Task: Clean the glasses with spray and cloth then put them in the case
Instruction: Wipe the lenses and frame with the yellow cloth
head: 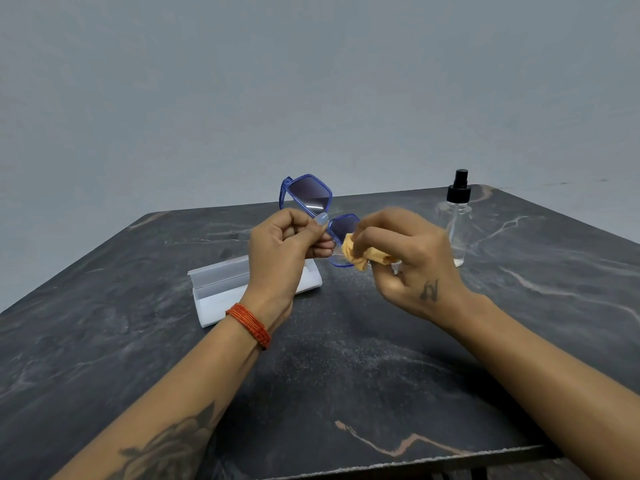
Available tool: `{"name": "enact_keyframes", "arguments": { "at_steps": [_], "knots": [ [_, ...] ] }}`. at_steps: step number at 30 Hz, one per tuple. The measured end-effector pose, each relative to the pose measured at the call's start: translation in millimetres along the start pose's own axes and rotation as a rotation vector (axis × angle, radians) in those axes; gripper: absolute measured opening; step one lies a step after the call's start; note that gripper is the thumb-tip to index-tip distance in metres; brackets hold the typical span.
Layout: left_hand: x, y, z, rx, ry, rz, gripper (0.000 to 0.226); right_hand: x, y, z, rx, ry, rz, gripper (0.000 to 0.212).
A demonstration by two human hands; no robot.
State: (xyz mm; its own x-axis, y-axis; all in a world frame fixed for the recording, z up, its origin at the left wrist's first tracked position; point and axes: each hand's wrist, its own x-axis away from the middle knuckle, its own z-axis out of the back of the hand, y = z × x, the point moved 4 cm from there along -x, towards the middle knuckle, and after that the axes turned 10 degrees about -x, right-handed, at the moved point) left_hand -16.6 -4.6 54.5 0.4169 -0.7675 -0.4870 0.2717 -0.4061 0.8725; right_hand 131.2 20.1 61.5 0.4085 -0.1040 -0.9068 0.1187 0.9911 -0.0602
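The blue-framed glasses (306,195) with tinted lenses are held up above the table, tilted, one lens high and one low. My left hand (280,247) pinches them at the bridge. My right hand (405,258) grips a bunched orange cloth (360,258) against the lower lens, which it partly hides. An open white case (221,289) lies on the table behind my left wrist. A clear spray bottle (459,216) with a black pump top stands upright to the right of my right hand.
Everything sits on a dark marble-patterned table (346,375). Its front edge runs along the lower right and its back edge is just behind the bottle. A plain grey wall rises beyond it.
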Motion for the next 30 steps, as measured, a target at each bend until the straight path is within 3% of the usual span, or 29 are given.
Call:
{"name": "enact_keyframes", "arguments": {
  "at_steps": [17,23,30],
  "knots": [
    [-0.3,1.6,0.1,0.026,-0.005,-0.008,0.018,2.7,9.2,5.8,0.172,0.152,-0.088,0.020],
    [0.7,0.2,-0.1,-0.003,-0.032,-0.024,0.019,1.2,7.3,-0.9,0.166,0.080,-0.035,0.033],
    [-1.8,-1.8,1.8,0.031,0.009,-0.024,0.018,2.2,9.8,5.5,0.131,0.098,-0.075,0.021]
  ]
}}
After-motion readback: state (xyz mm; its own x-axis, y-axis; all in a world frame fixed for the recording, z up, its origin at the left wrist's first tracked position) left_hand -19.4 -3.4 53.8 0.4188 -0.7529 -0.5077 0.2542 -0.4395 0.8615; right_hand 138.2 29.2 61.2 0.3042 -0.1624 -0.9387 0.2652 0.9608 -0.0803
